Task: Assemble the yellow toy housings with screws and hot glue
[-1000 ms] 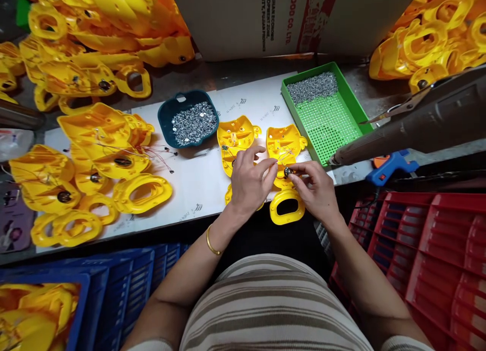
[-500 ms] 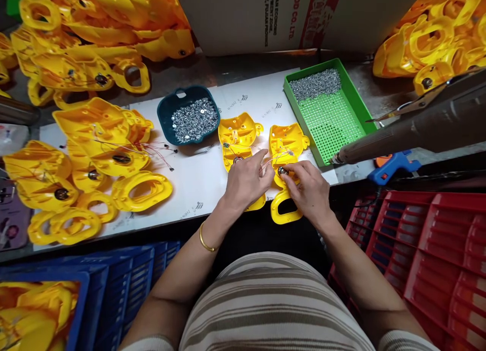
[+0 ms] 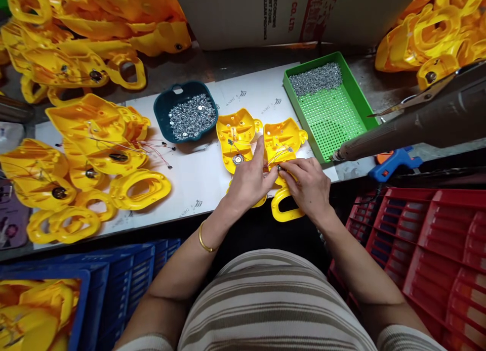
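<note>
Two yellow plastic shells lie open on the white sheet in front of me. The left shell [image 3: 237, 127] has thin wires and a round speaker [image 3: 238, 160] seated in it. Over the right shell [image 3: 283, 133], my right hand [image 3: 312, 185] pinches a small round metal part [image 3: 279, 167], probably a speaker, mostly covered by the fingers. My left hand [image 3: 248, 181] lies between the shells, index finger stretched out and thumb apart, the thumb tip close to that part. Thin wires [image 3: 281, 154] run across the right shell. Below it sits a yellow handle loop [image 3: 285, 217].
A dark teal tray of screws [image 3: 193, 116] stands left, a green basket with small metal pieces [image 3: 319, 80] right. More yellow shells [image 3: 94, 133] lie left. A dark tool [image 3: 398, 128] juts in above a blue glue gun [image 3: 393, 164]. Red [image 3: 429, 239] and blue crates [image 3: 125, 275] flank me.
My left index finger has straightened away from the thumb, and the left shell's speaker is now uncovered. The small round part in my right hand has shifted slightly left, towards my left thumb.
</note>
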`<state>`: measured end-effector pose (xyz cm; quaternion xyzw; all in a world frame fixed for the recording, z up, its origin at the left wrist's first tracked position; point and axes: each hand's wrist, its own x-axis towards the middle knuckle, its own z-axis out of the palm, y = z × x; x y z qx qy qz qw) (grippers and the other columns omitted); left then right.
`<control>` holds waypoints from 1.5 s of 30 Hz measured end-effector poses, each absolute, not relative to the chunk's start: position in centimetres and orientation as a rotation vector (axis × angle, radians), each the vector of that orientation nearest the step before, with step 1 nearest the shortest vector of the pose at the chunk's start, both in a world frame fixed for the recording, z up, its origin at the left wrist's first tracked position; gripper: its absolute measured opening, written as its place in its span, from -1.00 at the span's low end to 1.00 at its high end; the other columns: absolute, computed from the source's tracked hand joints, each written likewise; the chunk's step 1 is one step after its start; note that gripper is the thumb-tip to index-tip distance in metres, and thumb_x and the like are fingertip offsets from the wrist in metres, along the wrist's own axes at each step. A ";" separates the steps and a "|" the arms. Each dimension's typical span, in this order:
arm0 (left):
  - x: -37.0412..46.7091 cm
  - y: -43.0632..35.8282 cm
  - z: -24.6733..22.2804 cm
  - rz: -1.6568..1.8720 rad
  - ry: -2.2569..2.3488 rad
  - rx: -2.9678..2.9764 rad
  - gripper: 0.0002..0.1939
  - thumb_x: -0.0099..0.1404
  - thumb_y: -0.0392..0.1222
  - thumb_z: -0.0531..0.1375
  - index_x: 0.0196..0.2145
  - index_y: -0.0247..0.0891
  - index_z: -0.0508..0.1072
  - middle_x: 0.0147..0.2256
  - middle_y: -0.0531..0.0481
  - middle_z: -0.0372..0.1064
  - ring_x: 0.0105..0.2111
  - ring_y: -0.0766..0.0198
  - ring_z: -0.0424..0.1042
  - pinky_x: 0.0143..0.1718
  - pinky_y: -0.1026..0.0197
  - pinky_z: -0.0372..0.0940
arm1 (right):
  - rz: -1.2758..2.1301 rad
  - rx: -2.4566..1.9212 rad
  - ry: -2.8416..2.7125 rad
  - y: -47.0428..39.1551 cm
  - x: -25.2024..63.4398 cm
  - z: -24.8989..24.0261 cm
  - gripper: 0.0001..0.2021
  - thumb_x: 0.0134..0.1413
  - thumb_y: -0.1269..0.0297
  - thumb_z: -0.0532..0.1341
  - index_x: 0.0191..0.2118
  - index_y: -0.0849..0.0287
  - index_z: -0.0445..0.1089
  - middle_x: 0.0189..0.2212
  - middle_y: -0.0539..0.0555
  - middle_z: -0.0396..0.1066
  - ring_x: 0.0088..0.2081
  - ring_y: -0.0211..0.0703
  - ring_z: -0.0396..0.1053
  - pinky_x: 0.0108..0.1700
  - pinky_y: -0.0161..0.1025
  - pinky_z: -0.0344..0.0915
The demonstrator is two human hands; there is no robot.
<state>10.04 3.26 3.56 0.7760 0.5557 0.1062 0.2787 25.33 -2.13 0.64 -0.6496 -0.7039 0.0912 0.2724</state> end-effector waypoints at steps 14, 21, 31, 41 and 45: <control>11.2 3.2 4.1 -0.066 1.500 2.341 -0.27 0.35 -0.15 0.13 0.37 -0.37 -0.05 -0.23 -0.18 0.55 -0.27 0.05 0.55 -0.24 0.15 0.35 | 0.259 -1.621 -1.935 -1.5 27.0 0.3 -0.83 0.24 0.26 0.19 -0.12 0.04 0.51 -0.21 0.11 0.43 -0.17 -0.01 0.28 -0.14 -0.07 0.29; 11.2 3.5 4.3 -0.163 1.489 2.370 -0.22 0.36 -0.09 0.15 0.37 -0.40 -0.10 -0.23 -0.20 0.54 -0.24 0.01 0.55 -0.24 0.15 0.35 | 0.075 -1.675 -2.064 -1.4 26.9 0.6 -0.85 0.22 0.25 0.22 -0.30 0.08 0.54 -0.32 0.11 0.37 -0.27 -0.05 0.18 -0.29 -0.12 0.09; 11.4 3.5 4.2 -0.181 1.532 2.392 -0.22 0.35 -0.11 0.16 0.38 -0.37 -0.10 -0.20 -0.18 0.54 -0.20 0.02 0.55 -0.24 0.18 0.34 | 0.130 -1.606 -2.177 -0.3 27.7 0.2 -0.88 0.16 0.30 0.27 -0.37 0.09 0.56 -0.36 0.10 0.34 -0.30 -0.10 0.18 -0.36 -0.17 -0.01; 9.1 3.8 5.4 0.283 1.287 1.910 -0.28 0.29 -0.31 0.13 0.37 -0.24 0.01 -0.36 -0.01 0.56 -0.46 0.26 0.52 -0.38 0.29 0.36 | 0.153 -1.672 -2.086 -1.0 27.9 0.5 -0.83 0.19 0.32 0.21 -0.16 0.09 0.54 -0.28 0.13 0.42 -0.23 -0.03 0.30 -0.39 -0.19 0.20; 8.4 3.4 5.5 0.483 1.206 1.355 -0.35 0.29 -0.33 0.14 0.32 -0.24 0.13 -0.40 0.02 0.53 -0.61 0.40 0.43 -0.59 0.40 0.27 | 0.490 -1.567 -1.757 -1.8 27.2 1.5 -0.81 0.22 0.30 0.17 -0.15 0.12 0.53 -0.25 0.12 0.51 -0.22 -0.05 0.44 -0.29 -0.15 0.37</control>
